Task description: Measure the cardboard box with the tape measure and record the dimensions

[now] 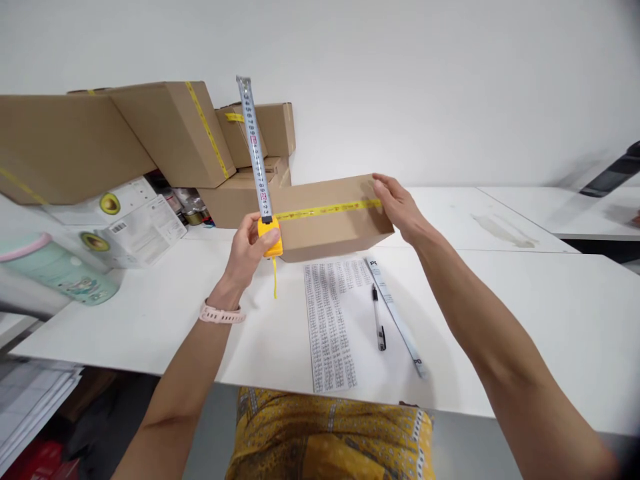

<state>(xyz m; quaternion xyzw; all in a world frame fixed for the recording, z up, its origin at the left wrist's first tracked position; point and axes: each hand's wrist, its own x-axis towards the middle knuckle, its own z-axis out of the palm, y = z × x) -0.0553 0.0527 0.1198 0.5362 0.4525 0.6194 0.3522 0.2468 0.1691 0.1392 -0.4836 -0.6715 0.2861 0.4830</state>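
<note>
My left hand (250, 247) is closed around a yellow tape measure (271, 237), its silver blade (255, 147) pulled out and pointing up. A short yellow strap dangles below the case. Just beyond it lies a long brown cardboard box (330, 230) with yellow printed tape along it, its left end partly hidden by the tape measure and hand. At the box's right end, my right hand (397, 203) rests against the edge with its fingers stretched out. A pink band circles my left wrist.
On the white table (480, 320) in front of the box lie a printed sheet (330, 327), a pen (379, 317) and a pale blue strip (397, 320). Stacked cardboard boxes (170, 133), an avocado-printed carton (130, 227) and a mint tumbler (65, 270) stand left. A dark bottle (613, 170) is far right.
</note>
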